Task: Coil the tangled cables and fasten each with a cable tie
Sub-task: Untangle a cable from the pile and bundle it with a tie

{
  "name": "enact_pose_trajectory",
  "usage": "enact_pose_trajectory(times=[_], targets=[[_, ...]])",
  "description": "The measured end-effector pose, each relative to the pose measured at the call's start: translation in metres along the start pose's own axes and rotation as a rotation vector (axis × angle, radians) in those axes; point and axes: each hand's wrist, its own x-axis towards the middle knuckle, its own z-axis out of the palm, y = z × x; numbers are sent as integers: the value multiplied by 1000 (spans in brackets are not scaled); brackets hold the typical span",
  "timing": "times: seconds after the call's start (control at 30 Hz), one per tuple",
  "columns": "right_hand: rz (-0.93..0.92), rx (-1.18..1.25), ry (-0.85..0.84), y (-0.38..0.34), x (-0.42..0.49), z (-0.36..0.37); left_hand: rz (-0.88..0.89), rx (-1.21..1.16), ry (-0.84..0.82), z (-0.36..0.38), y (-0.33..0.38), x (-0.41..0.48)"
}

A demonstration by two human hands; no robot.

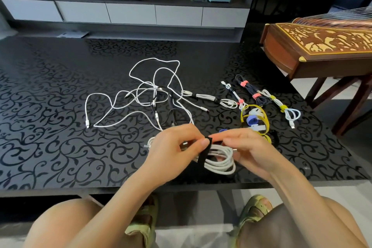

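Now the coiled white cable point(223, 162) hangs just above the near edge of the black scroll-patterned table point(60, 147), long axis left to right between my left hand point(173, 147) and right hand point(248, 147), whose fingertips meet to pinch the upper end of the black fabric strap point(202, 157) crossing its middle.

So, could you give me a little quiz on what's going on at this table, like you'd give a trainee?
1. True or false: the tangled cables lie to the left of the tied bundles.
2. What colour is the tie round the white coil held between the left hand and the right hand? A black, B pink, C yellow.
3. Fill in: the dark bundle has ties coloured ____.
Key: 1 true; 2 A; 3 pink.
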Motion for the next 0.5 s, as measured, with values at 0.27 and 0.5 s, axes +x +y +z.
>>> enact_pose_trajectory(times=[0.27, 0.5], targets=[[-74, -395, 323, -3, 8, 8, 116, 218, -100, 15, 5, -9], [-312, -697, 577, -3, 28, 17, 44, 267, -54, 15, 8, 3]])
